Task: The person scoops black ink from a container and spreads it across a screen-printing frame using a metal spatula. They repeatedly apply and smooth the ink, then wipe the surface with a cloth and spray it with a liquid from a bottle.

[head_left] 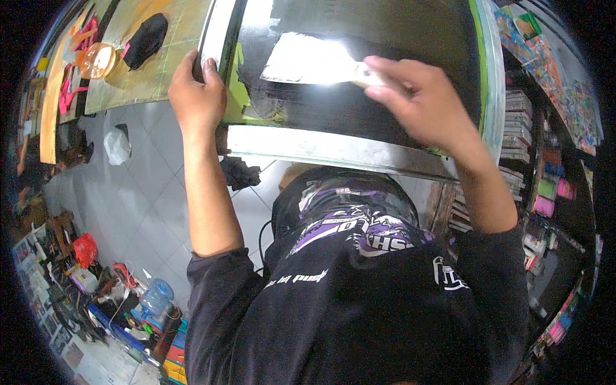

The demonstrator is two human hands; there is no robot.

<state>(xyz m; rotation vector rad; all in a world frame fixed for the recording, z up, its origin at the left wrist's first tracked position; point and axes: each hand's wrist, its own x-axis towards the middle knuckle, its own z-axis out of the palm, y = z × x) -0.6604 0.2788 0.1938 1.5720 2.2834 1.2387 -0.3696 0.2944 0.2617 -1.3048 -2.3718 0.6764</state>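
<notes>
Item: large screen-printing frame with pale metal rim and dark mesh (333,149), lying flat in front of me, long axis running left to right, near rail just above my chest; my left hand (196,96) clenched over the frame's left rail, thumb side up, apparently to pin the frame down so it does not shift; my right hand (420,96) closed around the pale handle of a wide flat scraper blade (314,59), far centre of the mesh; blade bright with glare, long edge left to right, handle end to the right under my fingers, held low to the mesh, seemingly to spread across it; streaks of green (239,96) along the frame's left inner edge. Left and far: olive cutting mat (154,70) bearing a black cap-shaped cloth (145,40) and a round orange translucent lid (97,61). Left, below: grey tiled floor (141,192) with a crumpled white bag (117,145). Right: shelves of stacked boxes and coloured packets (523,128).
</notes>
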